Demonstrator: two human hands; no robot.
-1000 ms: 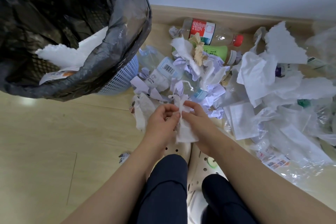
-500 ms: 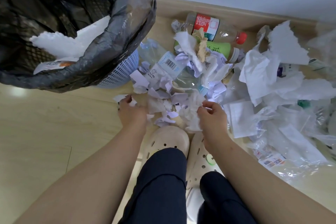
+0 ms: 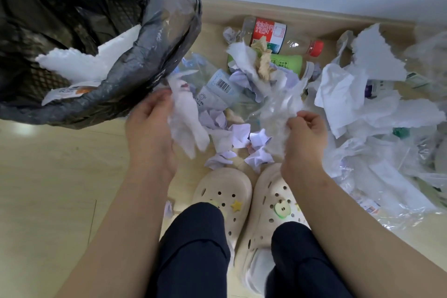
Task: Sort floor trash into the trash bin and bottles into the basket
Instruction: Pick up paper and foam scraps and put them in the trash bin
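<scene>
The task looks barely begun. At the left, the trash bin lined with a black plastic bag (image 3: 154,60) holds only a torn white paper sheet (image 3: 84,63) and a printed wrapper (image 3: 70,91). Just below its rim, the left hand (image 3: 150,123) has its fingers curled round a crumpled white tissue wad (image 3: 186,126), lifted off the floor. The right hand (image 3: 307,133) pinches a blurred, pale crumpled wad (image 3: 280,109).

At least 3 bottles lie toward the floor's far edge:
- a clear crushed bottle with a barcode label (image 3: 217,87);
- a clear red-labelled bottle with a red cap (image 3: 273,34);
- a green-labelled bottle with a white cap (image 3: 287,63).

Small lilac paper scraps (image 3: 239,133) and, at the right, white sheets and clear plastic bags (image 3: 343,94) remain. No basket shows. Apart from the barcode, the label print is too small to read.
</scene>
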